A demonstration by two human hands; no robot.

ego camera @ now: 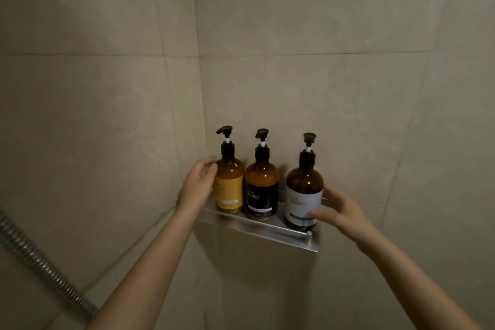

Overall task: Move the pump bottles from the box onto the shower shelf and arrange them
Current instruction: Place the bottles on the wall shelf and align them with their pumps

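Three amber pump bottles with black pumps stand upright in a row on the metal corner shelf (270,228). The yellow-label bottle (229,185) is at the left, the black-label bottle (262,190) in the middle, the white-label bottle (304,193) at the right. My left hand (199,185) cups the left side of the yellow-label bottle, fingers touching its shoulder. My right hand (338,211) wraps the right side of the white-label bottle, thumb across its lower label. The box is out of view.
Beige tiled walls meet in a corner behind the shelf. A ribbed metal shower hose (40,265) runs diagonally at the lower left. A gap separates the black-label and white-label bottles.
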